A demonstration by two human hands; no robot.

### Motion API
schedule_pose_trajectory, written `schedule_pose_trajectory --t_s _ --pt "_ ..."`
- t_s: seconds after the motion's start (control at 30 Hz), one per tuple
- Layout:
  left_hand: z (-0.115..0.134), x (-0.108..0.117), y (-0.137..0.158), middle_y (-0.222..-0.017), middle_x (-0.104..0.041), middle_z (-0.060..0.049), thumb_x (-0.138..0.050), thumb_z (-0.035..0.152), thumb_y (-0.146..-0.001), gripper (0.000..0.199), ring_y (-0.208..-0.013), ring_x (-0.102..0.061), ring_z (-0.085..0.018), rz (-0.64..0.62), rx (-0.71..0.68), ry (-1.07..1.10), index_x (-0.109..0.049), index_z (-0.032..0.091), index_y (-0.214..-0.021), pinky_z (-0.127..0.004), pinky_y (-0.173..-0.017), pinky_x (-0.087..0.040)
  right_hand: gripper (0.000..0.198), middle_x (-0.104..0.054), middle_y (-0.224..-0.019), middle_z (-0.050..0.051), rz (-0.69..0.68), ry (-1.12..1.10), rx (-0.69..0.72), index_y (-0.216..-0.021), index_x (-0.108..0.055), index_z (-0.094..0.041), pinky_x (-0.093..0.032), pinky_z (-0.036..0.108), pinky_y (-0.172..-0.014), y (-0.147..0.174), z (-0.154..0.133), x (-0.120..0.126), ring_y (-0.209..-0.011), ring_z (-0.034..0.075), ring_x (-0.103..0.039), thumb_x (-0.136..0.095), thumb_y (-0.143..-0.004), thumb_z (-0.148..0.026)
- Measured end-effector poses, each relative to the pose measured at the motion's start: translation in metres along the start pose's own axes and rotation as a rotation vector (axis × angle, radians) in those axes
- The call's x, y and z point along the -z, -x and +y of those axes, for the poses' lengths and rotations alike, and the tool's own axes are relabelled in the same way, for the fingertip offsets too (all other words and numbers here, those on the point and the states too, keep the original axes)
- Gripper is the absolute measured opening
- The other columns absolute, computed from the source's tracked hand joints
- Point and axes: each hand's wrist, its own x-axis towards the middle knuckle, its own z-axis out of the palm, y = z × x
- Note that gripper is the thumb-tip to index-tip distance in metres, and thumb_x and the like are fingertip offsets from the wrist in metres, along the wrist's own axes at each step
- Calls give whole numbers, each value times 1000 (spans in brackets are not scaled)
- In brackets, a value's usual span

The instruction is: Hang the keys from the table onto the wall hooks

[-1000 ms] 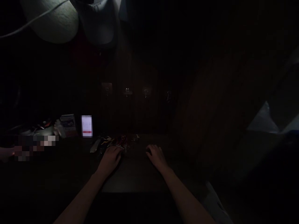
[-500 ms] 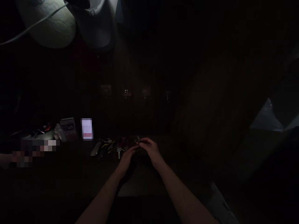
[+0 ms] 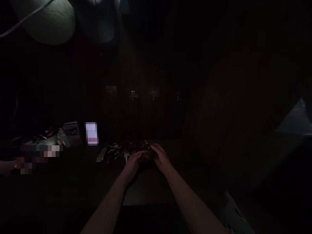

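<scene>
In the dark, my left hand reaches in over the table, fingers curled at the edge of some small dark things. My right hand faces it, with thumb and fingertips drawn together on a small dark item, a pale thin piece sticking up beside it. What either hand holds is too dim to name. Left of them lies a heap of small pieces that look like keys, some with yellow or red parts. A pale, long, flat object lies at the heap's left end.
A lit phone-like screen, blurred out, stands behind the heap. Left of it are a box and a small white bottle. Another person's hand shows at the far left. Metal hooks or latches line the dark back. Caps hang above.
My hands have moved slightly apart, and the right has shifted a little to the right. More of the dark things between them shows. The view has tilted slightly.
</scene>
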Motion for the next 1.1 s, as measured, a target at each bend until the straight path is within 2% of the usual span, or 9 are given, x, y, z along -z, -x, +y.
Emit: schedule_pose_trajectory --t_s 0.2,0.33,0.43,0.6,0.83,1.1 --pt "4 -1 2 -87 -70 -9 -67 31 -66 36 -80 -63 -19 14 72 48 -67 13 -98 -34 -84 -41 26 -63 -67 -5 55 -25 20 -70 -59 -21 -43 22 -58 1 3 4 -62 11 -57 -76 -53 -31" --pt "7 -3 5 -87 -70 -9 -70 31 -66 39 -77 -62 -17 39 62 23 -66 13 -100 -31 -82 -41 26 -63 -67 -5 53 -35 44 -71 -59 -21 -44 22 -60 1 1 4 -63 10 -57 -76 -54 -31" --pt "7 -4 5 -90 -69 -9 -68 37 -69 38 -76 -61 -15 14 31 22 -66 13 -99 -29 -80 -42 26 -63 -67 -5 55 -43 49 -72 -59 -21 -44 22 -59 2 0 4 -62 10 -57 -76 -55 -31" --pt "5 -2 3 -88 -68 -10 -62 48 -72 43 -79 -61 -18 2 67 93 -66 12 -97 -30 -76 -43 26 -62 -67 -5 80 -69 64 -70 -59 -20 -43 20 -55 5 -3 0 -59 8 -54 -77 -55 -30" --pt "1 -1 2 -82 -69 -3 -77 29 -60 32 -75 -60 -13 84 15 -27 -67 17 -87 -26 -76 -42 26 -63 -66 -6 14 -101 70 -74 -59 -20 -43 18 -53 3 4 2 -54 6 -54 -77 -56 -27" --pt "0 2 1 -91 -69 -6 -74 24 -62 37 -82 -62 -15 44 11 -24 -65 16 -97 -29 -82 -42 28 -66 -69 -4 22 -119 68 -78 -60 -20 -45 20 -57 4 3 2 -58 8 -58 -77 -56 -26"
